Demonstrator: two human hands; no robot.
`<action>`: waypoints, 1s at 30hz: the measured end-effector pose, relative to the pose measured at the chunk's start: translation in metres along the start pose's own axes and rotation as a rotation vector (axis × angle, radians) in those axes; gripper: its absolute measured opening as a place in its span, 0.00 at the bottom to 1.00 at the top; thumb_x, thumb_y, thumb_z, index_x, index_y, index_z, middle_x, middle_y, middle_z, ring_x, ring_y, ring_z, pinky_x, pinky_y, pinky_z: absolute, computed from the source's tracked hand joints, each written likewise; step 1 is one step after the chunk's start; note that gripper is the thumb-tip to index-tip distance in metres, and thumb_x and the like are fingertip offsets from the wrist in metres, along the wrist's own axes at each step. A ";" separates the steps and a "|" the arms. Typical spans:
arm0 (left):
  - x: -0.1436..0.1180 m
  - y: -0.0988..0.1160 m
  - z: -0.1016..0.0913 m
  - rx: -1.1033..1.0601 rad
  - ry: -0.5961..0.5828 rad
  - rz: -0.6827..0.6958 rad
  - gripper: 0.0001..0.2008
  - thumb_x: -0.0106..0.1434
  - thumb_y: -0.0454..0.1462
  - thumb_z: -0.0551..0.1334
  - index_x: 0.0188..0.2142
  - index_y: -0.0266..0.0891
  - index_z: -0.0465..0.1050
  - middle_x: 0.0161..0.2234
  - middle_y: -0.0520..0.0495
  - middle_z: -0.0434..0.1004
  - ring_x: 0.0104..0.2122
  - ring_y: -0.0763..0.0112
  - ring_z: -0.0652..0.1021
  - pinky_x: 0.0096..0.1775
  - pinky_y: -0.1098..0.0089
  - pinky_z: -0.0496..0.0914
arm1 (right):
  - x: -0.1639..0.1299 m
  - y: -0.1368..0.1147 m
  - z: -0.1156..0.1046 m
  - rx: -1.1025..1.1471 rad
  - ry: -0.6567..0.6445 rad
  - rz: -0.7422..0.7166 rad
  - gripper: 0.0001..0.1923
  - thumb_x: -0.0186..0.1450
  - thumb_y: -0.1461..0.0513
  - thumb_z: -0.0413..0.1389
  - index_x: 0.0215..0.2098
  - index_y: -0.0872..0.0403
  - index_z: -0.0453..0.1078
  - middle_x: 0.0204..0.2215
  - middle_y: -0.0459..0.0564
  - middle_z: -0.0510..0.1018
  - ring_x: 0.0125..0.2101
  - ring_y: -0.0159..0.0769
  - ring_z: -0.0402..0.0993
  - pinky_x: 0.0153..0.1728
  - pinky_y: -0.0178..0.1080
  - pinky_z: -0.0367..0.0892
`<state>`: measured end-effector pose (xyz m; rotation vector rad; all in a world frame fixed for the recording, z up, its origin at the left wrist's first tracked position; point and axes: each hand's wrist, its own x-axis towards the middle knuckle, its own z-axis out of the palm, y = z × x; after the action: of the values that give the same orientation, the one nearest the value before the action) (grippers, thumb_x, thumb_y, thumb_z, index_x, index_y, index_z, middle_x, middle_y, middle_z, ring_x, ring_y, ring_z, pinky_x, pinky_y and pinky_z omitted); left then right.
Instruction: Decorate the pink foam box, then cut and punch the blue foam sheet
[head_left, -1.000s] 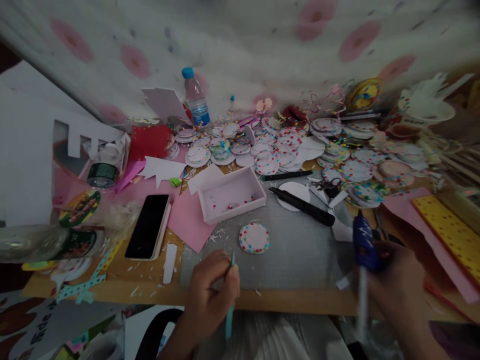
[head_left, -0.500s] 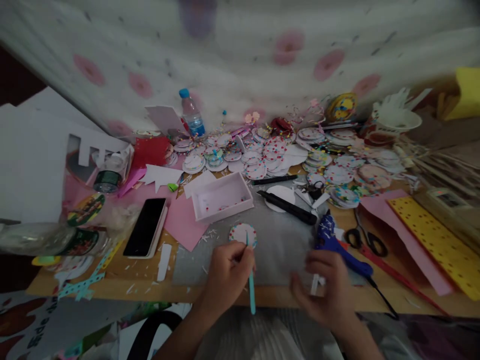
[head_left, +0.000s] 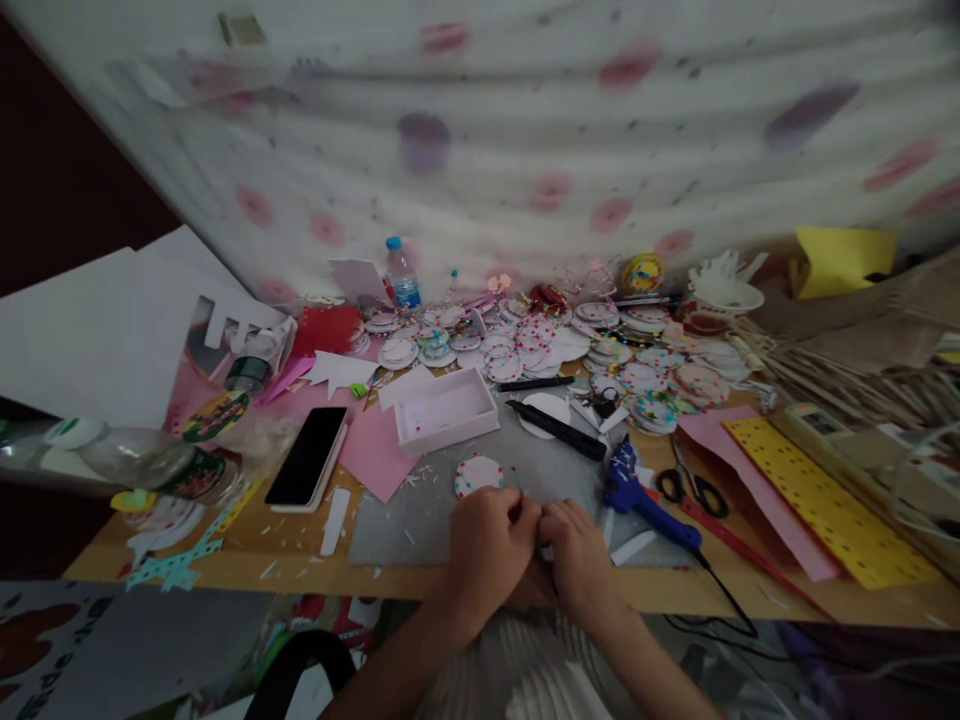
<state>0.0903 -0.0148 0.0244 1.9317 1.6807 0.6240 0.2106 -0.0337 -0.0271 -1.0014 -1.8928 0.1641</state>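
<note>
My left hand [head_left: 489,538] is closed, its fingertips pinched together. A thin tip [head_left: 516,478] pokes up above them, and the rest of that stick is hidden. My right hand [head_left: 576,548] is closed beside it, fingertips against my left fingers; what it holds, if anything, is hidden. Just beyond my left hand, a round white paper disc [head_left: 478,474] edged with red and teal dots lies on the grey mat [head_left: 405,520]. A white open box [head_left: 445,410] with a few small bits inside stands behind the disc.
A black box cutter [head_left: 556,430] and a blue glue gun [head_left: 649,497] lie to the right, near scissors [head_left: 694,485] and a red strip. A phone [head_left: 307,457] lies to the left. Several decorated discs [head_left: 536,335] are heaped at the back, by a bottle [head_left: 403,275].
My right hand has moved left and now meets my left hand. The teal stick in my left hand is no longer plainly visible. The view has tilted up and shifted.
</note>
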 end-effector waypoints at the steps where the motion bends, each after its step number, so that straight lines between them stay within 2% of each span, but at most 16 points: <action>1: -0.002 0.000 0.001 -0.005 0.004 0.007 0.21 0.64 0.40 0.54 0.16 0.38 0.61 0.16 0.51 0.65 0.19 0.74 0.64 0.25 0.69 0.50 | -0.001 0.000 0.001 0.020 0.012 0.010 0.13 0.56 0.73 0.51 0.29 0.50 0.54 0.22 0.41 0.62 0.24 0.34 0.57 0.26 0.37 0.52; 3: -0.008 -0.004 0.002 -0.035 0.015 0.041 0.23 0.66 0.42 0.53 0.16 0.38 0.62 0.16 0.50 0.67 0.19 0.73 0.66 0.25 0.70 0.52 | -0.005 0.001 0.003 0.067 0.055 0.050 0.14 0.56 0.73 0.52 0.29 0.50 0.53 0.22 0.40 0.60 0.23 0.32 0.56 0.25 0.36 0.52; 6: -0.015 -0.018 -0.006 -0.093 0.067 0.157 0.22 0.68 0.41 0.51 0.18 0.38 0.64 0.18 0.50 0.69 0.22 0.72 0.70 0.28 0.70 0.59 | -0.012 0.002 0.001 0.143 0.169 0.186 0.16 0.57 0.74 0.51 0.31 0.49 0.51 0.23 0.39 0.56 0.21 0.30 0.52 0.23 0.34 0.50; 8: -0.016 -0.033 -0.015 -0.095 0.149 0.266 0.16 0.67 0.38 0.53 0.24 0.38 0.68 0.23 0.48 0.72 0.28 0.69 0.73 0.33 0.69 0.64 | -0.014 0.003 -0.002 0.206 0.235 0.302 0.15 0.60 0.73 0.49 0.31 0.48 0.49 0.24 0.39 0.54 0.21 0.30 0.50 0.22 0.34 0.49; 10: -0.010 -0.048 -0.022 -0.062 0.230 0.376 0.06 0.64 0.35 0.57 0.35 0.37 0.71 0.34 0.45 0.75 0.37 0.65 0.74 0.41 0.66 0.67 | -0.014 0.005 -0.005 0.286 0.266 0.396 0.13 0.63 0.71 0.47 0.31 0.48 0.47 0.23 0.39 0.52 0.21 0.31 0.50 0.20 0.33 0.49; 11: -0.006 -0.055 -0.025 -0.036 0.244 0.423 0.09 0.62 0.35 0.59 0.42 0.37 0.71 0.40 0.42 0.75 0.43 0.63 0.74 0.46 0.64 0.67 | -0.012 0.006 -0.006 0.327 0.274 0.431 0.13 0.64 0.70 0.46 0.31 0.48 0.47 0.23 0.39 0.51 0.21 0.31 0.50 0.20 0.33 0.50; 13: 0.006 -0.067 -0.025 0.026 0.211 0.490 0.22 0.60 0.35 0.62 0.54 0.37 0.64 0.51 0.38 0.69 0.52 0.59 0.69 0.53 0.60 0.65 | -0.009 0.011 -0.003 0.403 0.275 0.481 0.13 0.65 0.68 0.46 0.30 0.48 0.46 0.23 0.39 0.50 0.22 0.31 0.49 0.20 0.32 0.50; 16: 0.024 -0.080 -0.017 0.114 0.089 0.534 0.36 0.57 0.39 0.65 0.62 0.38 0.53 0.60 0.37 0.60 0.59 0.55 0.63 0.58 0.55 0.61 | -0.004 0.020 0.007 0.494 0.263 0.535 0.13 0.65 0.67 0.47 0.29 0.48 0.46 0.23 0.39 0.50 0.23 0.31 0.49 0.22 0.33 0.51; 19: 0.034 -0.092 -0.004 0.138 0.032 0.537 0.38 0.58 0.40 0.65 0.64 0.40 0.50 0.62 0.39 0.59 0.60 0.55 0.62 0.59 0.54 0.60 | -0.004 0.027 0.018 0.567 0.246 0.578 0.13 0.65 0.66 0.48 0.29 0.49 0.47 0.23 0.39 0.51 0.23 0.31 0.48 0.22 0.33 0.50; 23: 0.034 -0.106 0.010 0.071 0.082 0.528 0.32 0.62 0.41 0.62 0.62 0.41 0.53 0.58 0.40 0.64 0.58 0.57 0.64 0.58 0.55 0.61 | -0.009 0.031 0.026 0.634 0.232 0.620 0.14 0.66 0.65 0.49 0.28 0.49 0.47 0.23 0.39 0.50 0.23 0.31 0.48 0.23 0.33 0.50; 26: 0.032 -0.112 0.014 0.015 0.109 0.495 0.29 0.63 0.42 0.62 0.61 0.41 0.55 0.57 0.38 0.65 0.57 0.57 0.66 0.57 0.54 0.63 | -0.011 0.031 0.027 0.670 0.214 0.627 0.14 0.66 0.64 0.50 0.28 0.49 0.46 0.22 0.39 0.50 0.23 0.30 0.48 0.23 0.33 0.50; 30: 0.032 -0.112 0.014 -0.023 0.088 0.481 0.29 0.63 0.42 0.61 0.61 0.41 0.55 0.55 0.38 0.66 0.56 0.57 0.67 0.56 0.52 0.64 | -0.011 0.029 0.027 0.688 0.182 0.605 0.14 0.67 0.63 0.49 0.28 0.49 0.46 0.21 0.38 0.50 0.22 0.30 0.48 0.23 0.33 0.50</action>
<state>0.0182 0.0288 -0.0578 2.3377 1.2466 0.9095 0.2082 -0.0141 -0.0633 -1.0147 -1.1730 0.9699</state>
